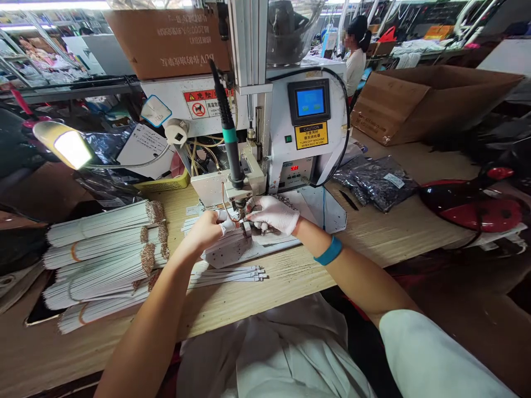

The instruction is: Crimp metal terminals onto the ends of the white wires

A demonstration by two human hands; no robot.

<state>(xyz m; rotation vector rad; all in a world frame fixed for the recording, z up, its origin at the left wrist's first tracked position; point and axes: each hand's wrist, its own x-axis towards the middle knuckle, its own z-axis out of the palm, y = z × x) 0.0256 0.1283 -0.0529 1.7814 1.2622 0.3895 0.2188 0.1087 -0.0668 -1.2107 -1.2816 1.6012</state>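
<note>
While the white-gloved right hand (277,214) curls below a white metal machine's (279,124) black-and-green rod (230,138), the left hand (209,228), white-wrapped at the fingertips, sits just beside it; both hands' fingers are nearly together, but I cannot tell what they grip. Thin, flat white strips (228,275) lie loose on the pale wooden table (298,271), banded bundles (99,260) stacked left.
</note>
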